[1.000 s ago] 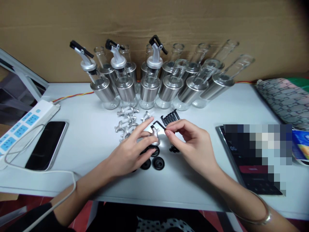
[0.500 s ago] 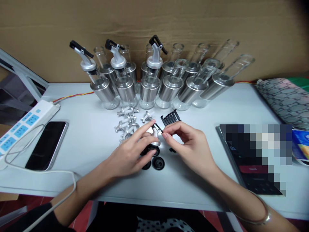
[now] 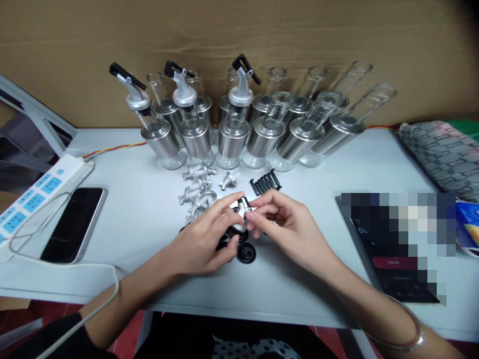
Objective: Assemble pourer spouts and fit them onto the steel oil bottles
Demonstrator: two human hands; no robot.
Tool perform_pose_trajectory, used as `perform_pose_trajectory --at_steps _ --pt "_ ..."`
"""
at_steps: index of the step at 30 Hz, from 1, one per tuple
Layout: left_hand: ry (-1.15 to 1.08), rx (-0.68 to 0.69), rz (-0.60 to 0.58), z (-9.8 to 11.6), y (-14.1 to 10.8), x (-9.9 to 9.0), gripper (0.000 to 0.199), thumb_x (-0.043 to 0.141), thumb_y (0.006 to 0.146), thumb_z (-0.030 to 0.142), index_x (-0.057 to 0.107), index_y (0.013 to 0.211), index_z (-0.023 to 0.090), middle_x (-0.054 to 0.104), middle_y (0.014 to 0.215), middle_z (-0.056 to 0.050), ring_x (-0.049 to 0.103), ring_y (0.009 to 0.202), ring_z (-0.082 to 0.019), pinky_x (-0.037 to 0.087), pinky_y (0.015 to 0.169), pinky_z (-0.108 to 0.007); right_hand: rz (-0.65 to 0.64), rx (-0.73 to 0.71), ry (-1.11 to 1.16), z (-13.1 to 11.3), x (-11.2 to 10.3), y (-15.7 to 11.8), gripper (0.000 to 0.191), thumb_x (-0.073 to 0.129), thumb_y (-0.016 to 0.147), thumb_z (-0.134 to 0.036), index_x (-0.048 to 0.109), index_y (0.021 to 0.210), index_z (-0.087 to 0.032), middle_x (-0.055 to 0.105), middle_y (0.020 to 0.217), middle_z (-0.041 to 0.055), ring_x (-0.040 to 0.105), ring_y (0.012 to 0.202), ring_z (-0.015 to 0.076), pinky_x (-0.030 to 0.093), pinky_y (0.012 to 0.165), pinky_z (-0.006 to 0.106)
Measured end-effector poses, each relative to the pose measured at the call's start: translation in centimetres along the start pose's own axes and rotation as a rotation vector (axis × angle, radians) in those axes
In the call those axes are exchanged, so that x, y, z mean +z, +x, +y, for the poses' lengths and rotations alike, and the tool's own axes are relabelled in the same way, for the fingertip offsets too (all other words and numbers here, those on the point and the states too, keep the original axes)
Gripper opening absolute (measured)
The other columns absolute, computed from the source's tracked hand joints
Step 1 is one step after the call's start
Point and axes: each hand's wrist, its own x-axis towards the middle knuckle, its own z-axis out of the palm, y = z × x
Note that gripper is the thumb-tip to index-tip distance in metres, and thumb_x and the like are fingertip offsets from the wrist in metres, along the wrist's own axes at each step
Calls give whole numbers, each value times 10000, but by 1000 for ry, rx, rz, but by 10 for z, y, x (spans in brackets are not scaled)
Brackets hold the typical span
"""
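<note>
My left hand is closed around a silver bottle pourer with a black lever at its top. Against the right side of this pourer, my right hand pinches the lower part of the lever, partly covered by the fingertips. Black round stoppers lie under and in front of the left hand, some hidden by it. Just behind the hands are several loose silver spouts and a row of black levers.
Steel-sleeved glass bottles stand along the back, three fitted with pourers. At left lie a power strip, a phone and a cable crossing my left forearm. A dark flat item, partly blurred out, is at right.
The black lever has swung from jutting out to the right to lying down along the pourer. My right fingers have moved lower and closer in, and the left hand keeps its hold.
</note>
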Motion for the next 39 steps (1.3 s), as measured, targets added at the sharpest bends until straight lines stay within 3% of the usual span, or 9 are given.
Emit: perform_pose_trajectory --at_steps 8,14,17,23,29,34,39 --pt "7 16 98 -6 -2 3 182 538 823 94 501 977 183 584 1211 -140 625 762 -96 551 726 -261 -148 133 176 -4 3 -2 298 678 791 -417 475 847 -206 674 601 -24 660 515 129 512 519 243" --pt "-38 36 165 -5 -4 3 205 548 796 80 478 954 190 559 1250 -137 582 693 -69 538 685 -237 -303 248 505 -3 0 1 270 688 799 -393 510 804 -190 693 633 -22 648 491 94 475 495 195" --pt "-76 66 136 -7 -5 4 234 530 797 96 441 987 201 543 1254 -137 605 763 -91 545 713 -257 -373 365 622 -5 -2 3 252 738 759 -348 571 831 -174 680 623 -32 626 468 72 468 471 164" --pt "-113 108 127 -9 -4 8 256 495 810 106 396 1025 204 504 1224 -139 562 1126 -196 537 837 -326 -546 494 799 -6 -3 4 206 734 772 -299 626 865 -151 688 657 -3 640 484 67 454 423 115" --pt "-234 114 167 -7 -6 17 227 482 807 98 402 996 194 484 1183 -128 530 1153 -201 519 861 -326 -625 467 879 2 -1 2 295 718 801 -285 618 1039 -141 697 695 8 672 521 90 497 458 134" --pt "-255 81 173 -6 -7 19 263 481 770 64 409 984 199 490 1157 -117 529 1134 -208 521 851 -340 -571 390 811 3 3 1 451 697 828 -299 545 1225 -148 660 647 -27 641 514 71 486 504 147" --pt "-214 93 156 -4 -4 13 279 474 752 48 424 978 205 506 1142 -101 551 1097 -197 524 836 -326 -547 271 643 2 2 -2 326 648 862 -340 591 1097 -120 631 655 -20 585 517 62 438 531 183"
